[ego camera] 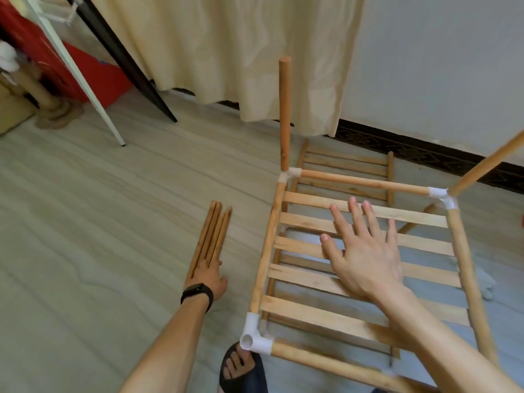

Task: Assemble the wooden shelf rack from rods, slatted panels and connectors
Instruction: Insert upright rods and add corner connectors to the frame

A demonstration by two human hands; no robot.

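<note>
Pale floor [99, 222], open leftward | left hand [209, 277] at loose rods [211, 236], grip unclear | right hand [365, 251] spread over slatted panel [312, 316]

Nothing readable is to be found here, tbh. A few faint pale marks can be seen on the red sheet [93, 72] at the far left, but they're too blurred to be made out. The black wristband [197, 293] is shown with a dark face, 0 digits legible.

Left hand [208, 275] grips loose rods [211, 236] — right hand [365, 251] spread flat over the slatted panel [312, 313].
</note>
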